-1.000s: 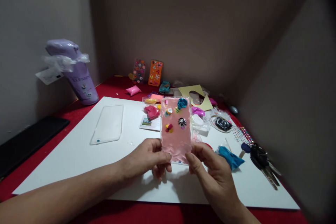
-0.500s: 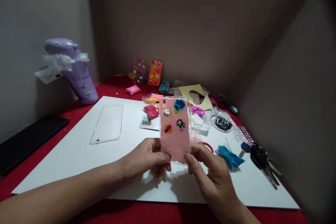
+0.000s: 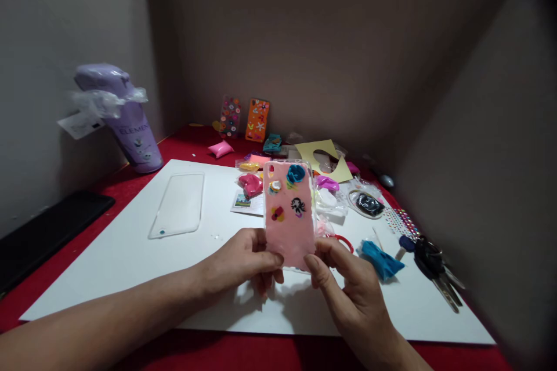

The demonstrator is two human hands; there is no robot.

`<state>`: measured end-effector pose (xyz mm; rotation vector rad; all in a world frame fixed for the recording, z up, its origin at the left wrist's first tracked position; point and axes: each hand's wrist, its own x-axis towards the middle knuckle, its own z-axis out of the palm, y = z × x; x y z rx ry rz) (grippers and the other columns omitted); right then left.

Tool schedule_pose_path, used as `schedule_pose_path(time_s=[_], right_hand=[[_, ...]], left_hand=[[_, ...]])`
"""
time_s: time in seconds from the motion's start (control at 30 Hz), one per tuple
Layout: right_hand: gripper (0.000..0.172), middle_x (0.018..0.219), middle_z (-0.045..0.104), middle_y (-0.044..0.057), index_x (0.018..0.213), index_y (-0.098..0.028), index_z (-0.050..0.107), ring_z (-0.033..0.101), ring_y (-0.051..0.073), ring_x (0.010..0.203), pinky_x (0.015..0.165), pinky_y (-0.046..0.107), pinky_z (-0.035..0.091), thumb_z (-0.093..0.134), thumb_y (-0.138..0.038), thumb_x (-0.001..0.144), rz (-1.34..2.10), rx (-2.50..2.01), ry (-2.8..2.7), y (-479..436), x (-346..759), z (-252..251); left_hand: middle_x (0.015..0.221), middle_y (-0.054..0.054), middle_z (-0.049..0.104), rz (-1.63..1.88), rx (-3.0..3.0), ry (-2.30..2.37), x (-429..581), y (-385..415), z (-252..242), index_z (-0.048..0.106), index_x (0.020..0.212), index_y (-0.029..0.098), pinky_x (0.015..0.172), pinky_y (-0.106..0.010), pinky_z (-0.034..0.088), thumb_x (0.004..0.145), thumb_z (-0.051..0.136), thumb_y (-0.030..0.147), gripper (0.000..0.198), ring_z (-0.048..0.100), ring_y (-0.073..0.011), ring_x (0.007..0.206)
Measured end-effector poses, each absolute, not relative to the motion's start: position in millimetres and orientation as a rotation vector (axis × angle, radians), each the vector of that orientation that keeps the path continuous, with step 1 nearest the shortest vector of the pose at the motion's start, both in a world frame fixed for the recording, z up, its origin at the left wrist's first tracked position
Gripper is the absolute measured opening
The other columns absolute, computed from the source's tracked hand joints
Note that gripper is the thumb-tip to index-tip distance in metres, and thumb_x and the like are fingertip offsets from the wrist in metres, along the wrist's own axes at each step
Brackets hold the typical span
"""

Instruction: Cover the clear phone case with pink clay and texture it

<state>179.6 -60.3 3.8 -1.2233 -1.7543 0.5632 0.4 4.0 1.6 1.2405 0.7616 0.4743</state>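
Observation:
A pink phone case [image 3: 289, 237] with a clear rim is held up over the white board [image 3: 143, 278]. Its face carries a blue rose [image 3: 295, 174], a black-and-white flower [image 3: 297, 205], a red-and-yellow flower [image 3: 277, 214] and a small white piece [image 3: 275, 186]. My left hand [image 3: 246, 261] pinches the lower left corner, thumb in front and fingers behind. At the lower right corner my right hand [image 3: 348, 278] grips it the same way. A clear phone case [image 3: 178, 206] lies flat to the left on the board.
Several clay packets, such as a red one [image 3: 251, 184] and a blue one [image 3: 380, 261], lie behind and right. Keys [image 3: 437, 269] and a gem sheet [image 3: 402, 223] sit rightmost. A purple tumbler [image 3: 134, 127] and two decorated cases [image 3: 258, 120] stand at the back.
The pink phone case has shifted very slightly to the left in both hands. Both grips stay the same and nothing else has visibly moved.

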Motion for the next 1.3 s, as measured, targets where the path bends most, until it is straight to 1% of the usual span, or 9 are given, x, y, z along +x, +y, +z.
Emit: schedule_pose_path(time_s=[0.43, 0.5, 0.6, 0.77, 0.9, 1.03, 1.17, 1.3], right_hand=[[0.010, 0.063, 0.048, -0.004, 0.082, -0.020, 0.054, 0.045, 0.010, 0.057, 0.055, 0.023, 0.037, 0.048, -0.024, 0.089, 0.605, -1.218, -1.726, -60, 180, 3], [0.011, 0.062, 0.048, -0.004, 0.082, -0.020, 0.055, 0.046, 0.010, 0.056, 0.054, 0.023, 0.037, 0.049, -0.026, 0.089, 0.668, -1.213, -1.691, -60, 180, 2], [0.015, 0.063, 0.048, -0.004, 0.082, -0.019, 0.054, 0.047, 0.009, 0.055, 0.053, 0.022, 0.039, 0.049, -0.031, 0.089, 0.858, -1.222, -1.567, -57, 181, 0], [0.020, 0.062, 0.046, -0.004, 0.080, -0.019, 0.053, 0.045, 0.008, 0.053, 0.049, 0.020, 0.038, 0.054, -0.038, 0.086, 1.093, -1.205, -1.322, -53, 183, -2], [0.021, 0.061, 0.046, -0.005, 0.078, -0.018, 0.052, 0.044, 0.008, 0.051, 0.047, 0.020, 0.037, 0.056, -0.038, 0.085, 1.149, -1.184, -1.246, -51, 183, -4], [0.022, 0.061, 0.045, -0.005, 0.077, -0.018, 0.052, 0.044, 0.008, 0.051, 0.047, 0.020, 0.037, 0.057, -0.038, 0.083, 1.161, -1.169, -1.228, -50, 182, -5], [0.023, 0.061, 0.044, -0.004, 0.076, -0.018, 0.052, 0.043, 0.008, 0.052, 0.047, 0.021, 0.037, 0.058, -0.039, 0.083, 1.191, -1.156, -1.208, -48, 181, -5], [0.023, 0.065, 0.049, -0.002, 0.077, -0.017, 0.052, 0.043, 0.008, 0.051, 0.046, 0.021, 0.036, 0.060, -0.039, 0.081, 1.213, -1.157, -1.152, -47, 181, -6]], left_hand=[[0.064, -0.003, 0.062, 0.479, 1.234, 0.767, 1, 2, 4, 0.059, 0.084, 0.011, 0.046, -0.022, 0.043, 0.074, 0.056, 0.022, 0.015, 0.053, -0.0092, 0.045], [0.064, -0.003, 0.062, 0.476, 1.232, 0.774, 1, 3, 3, 0.058, 0.084, 0.011, 0.046, -0.023, 0.043, 0.075, 0.056, 0.022, 0.014, 0.053, -0.0093, 0.045], [0.066, -0.004, 0.063, 0.477, 1.233, 0.764, 0, 3, 3, 0.058, 0.082, 0.012, 0.047, -0.023, 0.044, 0.075, 0.056, 0.022, 0.013, 0.053, -0.0098, 0.048], [0.068, -0.004, 0.063, 0.495, 1.197, 0.695, 0, 2, 6, 0.058, 0.087, 0.011, 0.049, -0.023, 0.045, 0.076, 0.059, 0.025, 0.017, 0.053, -0.0096, 0.050], [0.069, -0.004, 0.063, 0.510, 1.177, 0.676, 0, 2, 9, 0.059, 0.088, 0.010, 0.049, -0.023, 0.044, 0.075, 0.061, 0.027, 0.021, 0.053, -0.0099, 0.051], [0.066, -0.004, 0.062, 0.534, 1.190, 0.729, 0, 2, 7, 0.060, 0.084, 0.010, 0.047, -0.022, 0.043, 0.076, 0.061, 0.031, 0.022, 0.053, -0.0097, 0.050], [0.065, -0.003, 0.061, 0.558, 1.148, 0.714, 0, 1, 7, 0.060, 0.086, 0.010, 0.049, -0.023, 0.044, 0.076, 0.059, 0.026, 0.019, 0.052, -0.0096, 0.050], [0.069, -0.006, 0.062, 0.561, 1.102, 0.654, 0, 2, 8, 0.061, 0.087, 0.009, 0.047, -0.022, 0.043, 0.074, 0.059, 0.025, 0.021, 0.053, -0.0108, 0.052]])
